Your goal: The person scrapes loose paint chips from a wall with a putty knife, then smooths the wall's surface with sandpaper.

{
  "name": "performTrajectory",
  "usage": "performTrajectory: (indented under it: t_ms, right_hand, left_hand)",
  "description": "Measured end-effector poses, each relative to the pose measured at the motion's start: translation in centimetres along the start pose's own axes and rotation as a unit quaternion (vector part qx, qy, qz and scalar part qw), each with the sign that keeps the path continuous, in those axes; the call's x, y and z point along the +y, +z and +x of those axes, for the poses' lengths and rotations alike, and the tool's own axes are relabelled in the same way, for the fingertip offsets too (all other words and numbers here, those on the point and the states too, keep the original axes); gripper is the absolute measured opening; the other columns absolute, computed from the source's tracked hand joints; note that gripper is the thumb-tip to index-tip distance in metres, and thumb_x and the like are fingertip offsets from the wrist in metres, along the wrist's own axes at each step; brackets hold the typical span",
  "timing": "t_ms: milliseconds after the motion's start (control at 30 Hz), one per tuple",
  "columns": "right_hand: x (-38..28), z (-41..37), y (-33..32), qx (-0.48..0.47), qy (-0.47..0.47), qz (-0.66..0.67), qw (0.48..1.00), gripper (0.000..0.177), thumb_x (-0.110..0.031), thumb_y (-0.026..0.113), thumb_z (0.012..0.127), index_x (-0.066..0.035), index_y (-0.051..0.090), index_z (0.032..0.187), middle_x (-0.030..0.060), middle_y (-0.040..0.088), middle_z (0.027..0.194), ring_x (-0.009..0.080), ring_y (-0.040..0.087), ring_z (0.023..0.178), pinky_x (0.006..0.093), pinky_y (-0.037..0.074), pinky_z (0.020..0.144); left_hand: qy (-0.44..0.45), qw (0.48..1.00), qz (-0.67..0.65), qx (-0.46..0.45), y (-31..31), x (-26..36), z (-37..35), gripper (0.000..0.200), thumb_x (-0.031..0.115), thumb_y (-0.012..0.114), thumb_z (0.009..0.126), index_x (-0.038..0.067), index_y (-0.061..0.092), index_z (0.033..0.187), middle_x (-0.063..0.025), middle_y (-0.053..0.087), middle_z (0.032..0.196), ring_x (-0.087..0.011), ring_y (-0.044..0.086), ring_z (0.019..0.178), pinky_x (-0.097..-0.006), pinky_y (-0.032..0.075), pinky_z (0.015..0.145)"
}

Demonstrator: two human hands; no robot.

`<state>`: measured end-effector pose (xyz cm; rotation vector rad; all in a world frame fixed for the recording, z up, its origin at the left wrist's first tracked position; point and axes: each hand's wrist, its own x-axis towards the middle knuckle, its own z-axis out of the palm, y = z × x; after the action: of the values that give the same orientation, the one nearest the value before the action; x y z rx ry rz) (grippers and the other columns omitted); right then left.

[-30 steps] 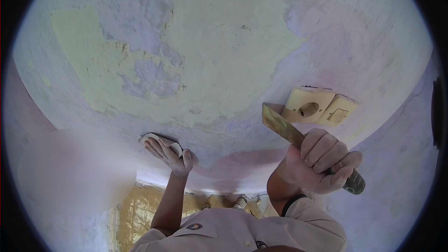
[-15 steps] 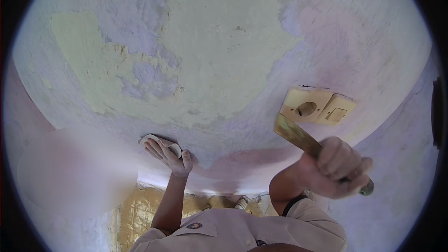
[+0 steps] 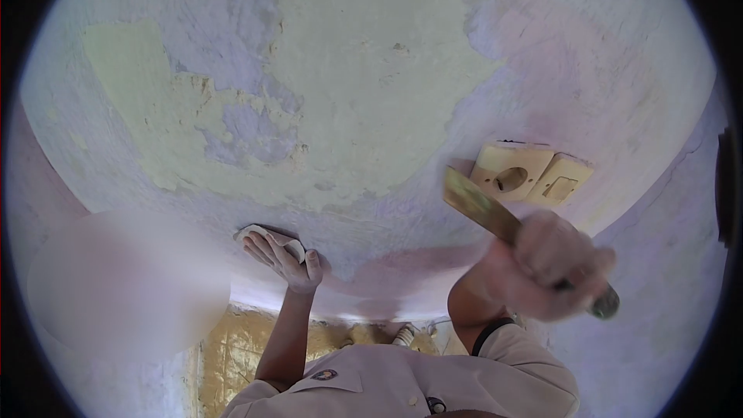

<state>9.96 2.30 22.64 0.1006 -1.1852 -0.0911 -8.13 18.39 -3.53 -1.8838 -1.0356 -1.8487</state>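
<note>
My right hand [image 3: 553,267] is wrapped round the handle of a putty knife [image 3: 484,205]. Its flat, stained blade points up and left, the tip just left of the socket plate [image 3: 507,172] in this view, and the handle's dark green end sticks out below my fist. Lower on the wall, my left hand [image 3: 286,263] presses a folded piece of sandpaper [image 3: 290,241] against the surface, fingers laid over it and thumb out to the side. Above both hands the wall [image 3: 371,93] carries a large pale grey-green filled patch with ragged edges.
A switch plate [image 3: 563,179] adjoins the socket on its right. Bare lilac and pinkish plaster surrounds the patch. At the left, a blurred pale round shape [image 3: 128,286] covers part of the view. Brownish floor covering [image 3: 232,348] shows below my left forearm.
My right hand has shifted slightly up and left with the putty knife, its blade tip now left of the socket plate. My left hand stays at the same spot on the wall.
</note>
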Motion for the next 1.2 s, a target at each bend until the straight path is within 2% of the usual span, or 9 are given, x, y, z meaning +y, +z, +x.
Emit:
performTrajectory:
  t_ms: [100,233,367,500,667,833,933,1067,1200]
  right_hand:
    - [-1.3,0.5,-0.1,0.043,-0.069,0.029,0.996,0.029,-0.024,0.049,0.096,-0.015,0.035,0.073,-0.0047,0.029,0.046,0.0069,0.026,0.037,0.023,0.023,0.038]
    - [0.6,0.7,0.3,-0.032,0.037,-0.032,0.998,0.033,-0.023,0.05,0.096,-0.016,0.035,0.068,-0.0052,0.028,0.046,0.007,0.025,0.038,0.0238,0.023,0.039]
    - [-1.8,1.1,0.3,-0.006,-0.069,0.079,0.994,0.03,-0.022,0.049,0.097,-0.015,0.033,0.072,-0.0039,0.028,0.046,0.0071,0.026,0.038,0.0233,0.024,0.04]
    - [0.1,0.6,0.2,-0.014,0.01,-0.041,0.999,0.036,-0.025,0.05,0.097,-0.017,0.031,0.067,-0.0052,0.027,0.046,0.0063,0.027,0.039,0.0222,0.025,0.039]
    - [-1.9,0.8,-0.3,-0.035,-0.04,0.085,0.995,0.032,-0.025,0.049,0.097,-0.016,0.033,0.071,-0.0036,0.03,0.047,0.007,0.029,0.04,0.0235,0.025,0.039]
    - [0.0,0.7,-0.2,-0.032,0.022,-0.042,0.998,0.029,-0.025,0.051,0.097,-0.014,0.035,0.074,-0.0038,0.03,0.047,0.0081,0.027,0.039,0.024,0.024,0.039]
    - [-1.6,0.7,-0.8,-0.008,-0.023,0.06,0.998,0.026,-0.023,0.05,0.097,-0.014,0.036,0.078,-0.0023,0.031,0.048,0.0087,0.027,0.039,0.0246,0.024,0.04]
    - [-0.5,-0.3,-1.4,-0.041,-0.014,-0.099,0.994,0.026,-0.023,0.05,0.098,-0.013,0.035,0.079,-0.0017,0.033,0.049,0.0091,0.029,0.039,0.0257,0.025,0.038]
    - [-0.9,0.3,-1.6,-0.025,-0.026,0.034,0.999,0.027,-0.028,0.051,0.098,-0.011,0.035,0.083,0.0004,0.039,0.053,0.0114,0.034,0.041,0.0283,0.029,0.037]
  left_hand:
    - [-0.001,1.0,-0.003,0.005,0.1,0.1,0.2,0.075,0.046,0.037,0.095,-0.003,0.016,0.148,-0.03,0.008,0.153,-0.0459,0.007,0.143,-0.0601,0.002,0.112]
    - [-0.018,1.0,-0.003,-0.007,-0.2,0.5,0.3,0.075,0.045,0.038,0.095,-0.002,0.016,0.148,-0.03,0.008,0.153,-0.0457,0.007,0.143,-0.0599,0.002,0.112]
    - [0.002,1.0,-0.001,0.001,0.0,0.1,0.2,0.076,0.046,0.037,0.095,-0.005,0.016,0.147,-0.0299,0.008,0.153,-0.0457,0.006,0.143,-0.0597,0.002,0.113]
    - [-0.01,1.0,0.003,-0.007,-0.3,0.8,0.4,0.075,0.046,0.037,0.096,-0.005,0.017,0.147,-0.0299,0.009,0.153,-0.0457,0.006,0.143,-0.0597,0.002,0.113]
    - [-0.002,1.0,-0.003,0.003,0.0,0.5,0.6,0.074,0.045,0.036,0.096,-0.005,0.017,0.147,-0.0302,0.009,0.153,-0.0458,0.005,0.143,-0.0594,0.003,0.113]
    - [-0.009,1.0,-0.001,-0.001,-0.3,0.9,0.8,0.074,0.044,0.036,0.096,-0.005,0.016,0.147,-0.0305,0.009,0.153,-0.0462,0.005,0.143,-0.0593,0.003,0.113]
    - [-0.003,1.0,-0.003,-0.005,-0.3,0.7,0.7,0.074,0.044,0.036,0.096,-0.006,0.016,0.147,-0.0304,0.009,0.153,-0.0458,0.005,0.143,-0.0592,0.003,0.113]
    - [-0.006,1.0,0.0,-0.006,-0.4,1.0,0.8,0.072,0.043,0.035,0.097,-0.006,0.016,0.147,-0.0304,0.009,0.153,-0.0458,0.005,0.143,-0.0591,0.002,0.113]
    - [0.003,1.0,-0.001,-0.003,-0.3,1.0,0.7,0.071,0.043,0.035,0.098,-0.004,0.016,0.148,-0.0298,0.008,0.153,-0.0456,0.005,0.143,-0.0591,0.002,0.112]
